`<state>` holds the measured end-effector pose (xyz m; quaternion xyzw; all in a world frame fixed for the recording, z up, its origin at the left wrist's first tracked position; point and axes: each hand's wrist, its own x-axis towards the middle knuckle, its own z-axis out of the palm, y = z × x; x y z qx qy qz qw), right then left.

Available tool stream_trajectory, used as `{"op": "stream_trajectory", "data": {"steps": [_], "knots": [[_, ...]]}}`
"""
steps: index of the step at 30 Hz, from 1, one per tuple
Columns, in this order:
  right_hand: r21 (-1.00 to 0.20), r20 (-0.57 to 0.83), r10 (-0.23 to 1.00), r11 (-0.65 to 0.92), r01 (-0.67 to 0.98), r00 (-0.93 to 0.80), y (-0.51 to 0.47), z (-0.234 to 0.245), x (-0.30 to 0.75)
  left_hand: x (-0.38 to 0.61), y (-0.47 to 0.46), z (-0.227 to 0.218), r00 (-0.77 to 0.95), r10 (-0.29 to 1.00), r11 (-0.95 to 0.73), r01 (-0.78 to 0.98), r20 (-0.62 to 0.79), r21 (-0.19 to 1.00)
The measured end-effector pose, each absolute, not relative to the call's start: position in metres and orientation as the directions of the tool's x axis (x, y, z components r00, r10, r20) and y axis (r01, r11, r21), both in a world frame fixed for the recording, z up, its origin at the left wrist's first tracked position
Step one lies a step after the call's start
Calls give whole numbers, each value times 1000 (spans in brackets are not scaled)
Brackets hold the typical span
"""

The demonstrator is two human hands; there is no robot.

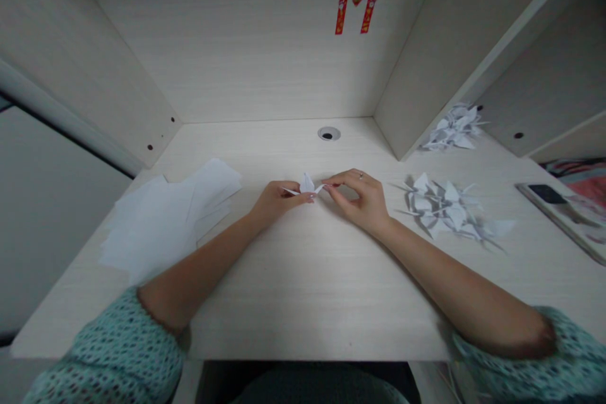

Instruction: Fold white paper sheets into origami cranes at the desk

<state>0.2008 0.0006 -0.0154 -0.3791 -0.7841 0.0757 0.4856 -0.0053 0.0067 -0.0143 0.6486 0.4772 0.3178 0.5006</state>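
Closest to the camera, two teal patterned sleeves (108,353) sit at the lower corners, pushed up so both forearms are bare as they reach across the pale wood-grain table (303,290). The forearms meet at the middle of the table, where both hands work on a small white paper crane (307,185). The left hand (274,199) pinches the crane's left side, fingers closed on a pointed tip. The right hand (360,199), with a ring on one finger, grips the right tip between thumb and fingers. The crane sits between the two hands, just above or on the tabletop; I cannot tell which.

Left of the hands lies a loose stack of white paper sheets (161,221), fanned out near the table's edge. On the right, well apart from the right hand, is a pile of folded cranes (445,208). Beyond it a dark phone (545,192) rests on a flat book or tablet. Farther back, a round cable hole (329,133) opens in the table. A second crane pile (454,129) lies in the right-hand recess. A red paper decoration (358,3) hangs on the back wall.
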Motion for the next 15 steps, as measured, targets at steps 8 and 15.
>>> {"op": "stream_trajectory", "data": {"steps": [8,15], "knots": [[-457,720,641,727,513,-266,0,-14,201,-6,8,-14,340,937,-30,305,-79,952],[-485,711,662,705,517,-237,-1,-14,199,-5,7,-14,328,943,-50,292,-51,955]]}}
